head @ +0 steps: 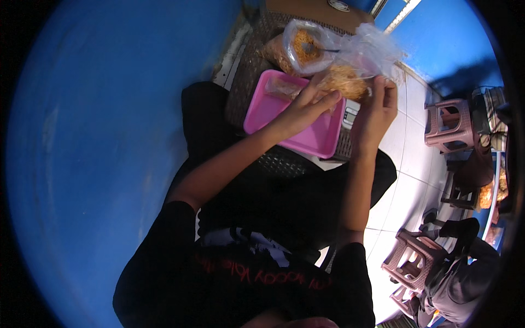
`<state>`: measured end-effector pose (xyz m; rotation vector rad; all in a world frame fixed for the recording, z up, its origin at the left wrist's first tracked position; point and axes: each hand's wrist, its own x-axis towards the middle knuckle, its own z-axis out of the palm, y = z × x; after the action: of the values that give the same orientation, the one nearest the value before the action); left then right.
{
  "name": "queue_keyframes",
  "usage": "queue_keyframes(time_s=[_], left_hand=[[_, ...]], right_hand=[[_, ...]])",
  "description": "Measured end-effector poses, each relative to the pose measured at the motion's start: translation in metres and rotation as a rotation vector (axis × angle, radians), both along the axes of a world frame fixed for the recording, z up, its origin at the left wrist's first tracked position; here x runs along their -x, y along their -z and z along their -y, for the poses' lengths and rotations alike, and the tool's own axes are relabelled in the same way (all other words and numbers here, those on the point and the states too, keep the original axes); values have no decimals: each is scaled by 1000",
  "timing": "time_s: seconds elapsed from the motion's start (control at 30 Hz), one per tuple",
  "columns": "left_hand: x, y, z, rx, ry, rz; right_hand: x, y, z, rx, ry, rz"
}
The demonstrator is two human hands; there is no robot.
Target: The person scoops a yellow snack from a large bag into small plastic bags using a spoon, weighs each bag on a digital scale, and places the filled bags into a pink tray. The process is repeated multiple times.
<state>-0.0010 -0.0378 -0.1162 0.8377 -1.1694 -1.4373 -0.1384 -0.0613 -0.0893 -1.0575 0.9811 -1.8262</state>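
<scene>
A clear plastic bag of golden shredded snack point(345, 82) lies between my hands, above the right rim of a pink plastic tray point(316, 141). My left hand point(313, 104) reaches over the tray, with its fingers against the bag's lower left side. At the bag's right, the bent fingers of my right hand point(380, 96) pinch its thin film. Inside the tray rests a small filled clear packet point(281, 88). Behind it stands an open plastic bag of orange-brown bits point(305, 45) with a spoon point(324, 50) in it. A white digital scale point(351, 114) shows beside the tray, partly covered.
A dark woven-pattern stool or table point(242, 98) bears these things, with a cardboard box point(316, 12) behind. A blue wall point(102, 102) runs along the left. On the tiled floor point(393, 192) at right stand plastic stools point(449, 125); a co-worker point(459, 283) sits at lower right.
</scene>
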Motion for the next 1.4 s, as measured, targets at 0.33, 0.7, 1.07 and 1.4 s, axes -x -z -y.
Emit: queue_keyframes(time_s=[0.33,0.7,1.07,1.4], left_hand=[[-64,-7,79,-8,-38,-516],[-150,29,139,-168,-87,-694],[-170,35,133,-330,-282,-707],[-168,53,146,-374,-289,-709]], right_hand=[[-6,8,34,-16,-142,-280],[-17,55,105,-325,-124,-560],[-34,53,121,-278,-110,-488],[-14,49,130,-389,-74,-261]])
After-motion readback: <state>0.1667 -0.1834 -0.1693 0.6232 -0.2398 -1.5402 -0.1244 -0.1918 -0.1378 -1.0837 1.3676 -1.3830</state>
